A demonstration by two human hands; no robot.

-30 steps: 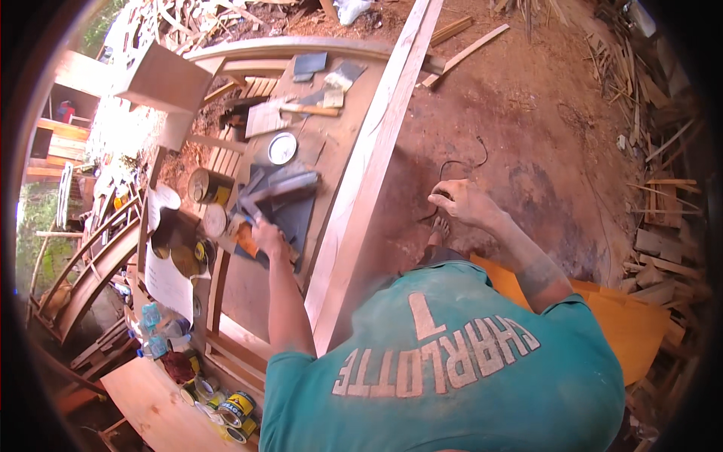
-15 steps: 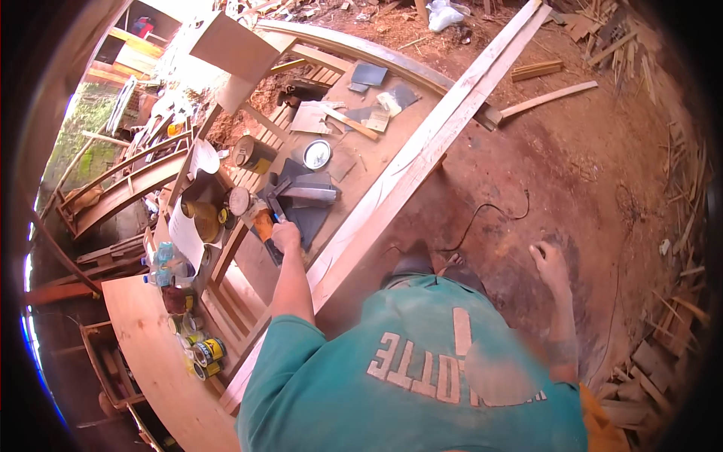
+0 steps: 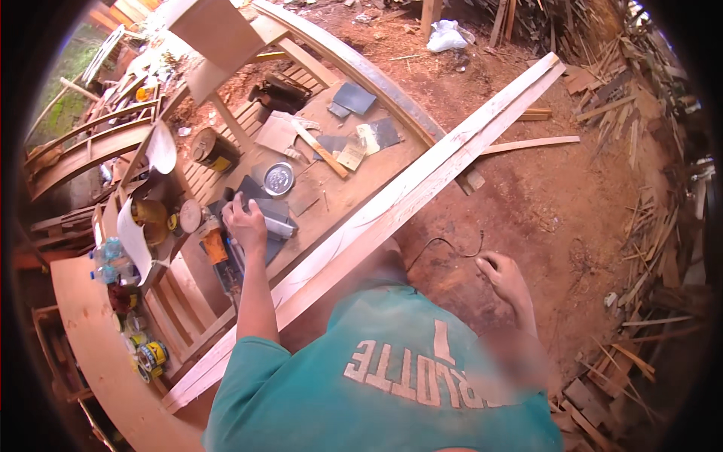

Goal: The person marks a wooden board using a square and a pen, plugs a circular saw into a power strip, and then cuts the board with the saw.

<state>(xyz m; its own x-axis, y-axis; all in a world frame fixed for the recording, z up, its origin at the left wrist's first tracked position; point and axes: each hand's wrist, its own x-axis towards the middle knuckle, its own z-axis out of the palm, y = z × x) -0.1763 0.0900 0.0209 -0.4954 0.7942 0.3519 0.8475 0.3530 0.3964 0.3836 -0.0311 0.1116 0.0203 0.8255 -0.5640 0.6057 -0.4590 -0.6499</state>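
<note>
**Left hand over the grey block, right hand low above the ground**

Your left hand (image 3: 245, 223) reaches forward over the desk (image 3: 361, 184), palm down, knuckles bent, fingers spread above the dark grey, smooth-sided block (image 3: 279, 227). The palm hides part of the block, so you cannot tell whether the fingers grasp it. Just left of that hand lies an orange-and-black elongated tool (image 3: 216, 248), its lower end partly covered by your forearm.

Your right hand (image 3: 507, 282) hangs half-curled, near a thin dark cord (image 3: 435, 239); what its palm might hold is hidden. A blur swallows your right forearm near the elbow.
</note>
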